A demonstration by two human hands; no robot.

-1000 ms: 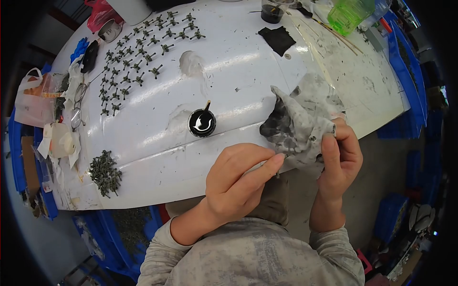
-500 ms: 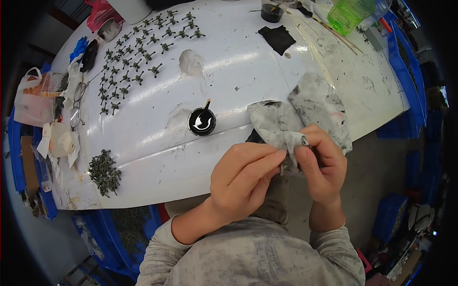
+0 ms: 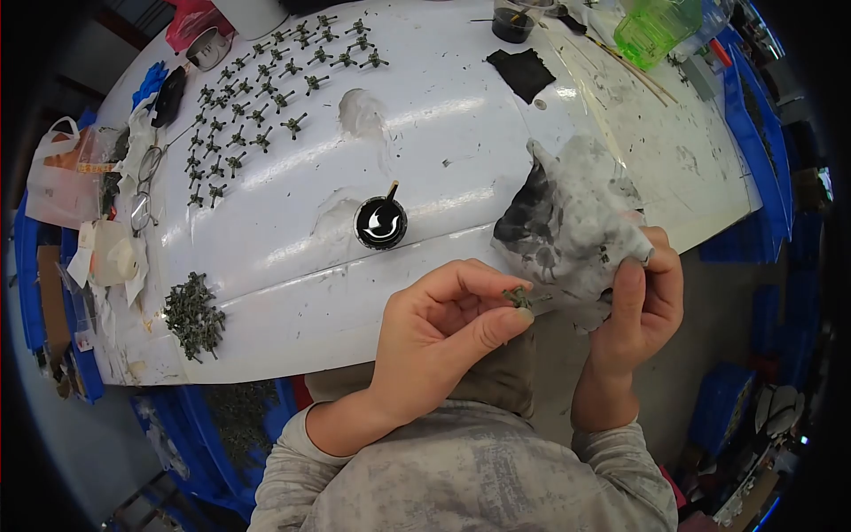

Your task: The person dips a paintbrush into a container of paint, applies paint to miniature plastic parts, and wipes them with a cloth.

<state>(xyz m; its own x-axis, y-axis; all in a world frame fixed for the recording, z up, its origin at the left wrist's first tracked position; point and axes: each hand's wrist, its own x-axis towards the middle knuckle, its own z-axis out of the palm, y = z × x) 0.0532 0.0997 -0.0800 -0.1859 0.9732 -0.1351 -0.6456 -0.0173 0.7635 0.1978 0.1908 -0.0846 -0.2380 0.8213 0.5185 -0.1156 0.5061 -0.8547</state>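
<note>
Between the thumb and fingertips of my left hand (image 3: 434, 341) is a small dark-green pronged piece (image 3: 518, 298), held above the table's near edge. My right hand (image 3: 640, 306) pinches a grey-white cloth (image 3: 581, 222) smeared with black stains, whose far part spreads over the table. Left of the cloth stands a small round pot of glossy black liquid (image 3: 380, 222), with a thin stick leaning out of it. Similar green pieces lie as a heap (image 3: 195, 319) at the near left. Others stand spaced out in rows (image 3: 263, 140) toward the far left.
On the white table (image 3: 292, 332) lie a black cloth scrap (image 3: 521, 74), a cup of dark liquid (image 3: 512, 24), a green plastic bottle (image 3: 654, 34) and thin sticks. Eyeglasses (image 3: 142, 199), a metal cup (image 3: 208, 49) and a plastic bag (image 3: 64, 182) are at the left. Blue bins (image 3: 722, 403) surround the table.
My hands, which were together at the cloth, have moved apart. The right hand has drawn the cloth to the right, and the green piece now shows uncovered in my left fingertips.
</note>
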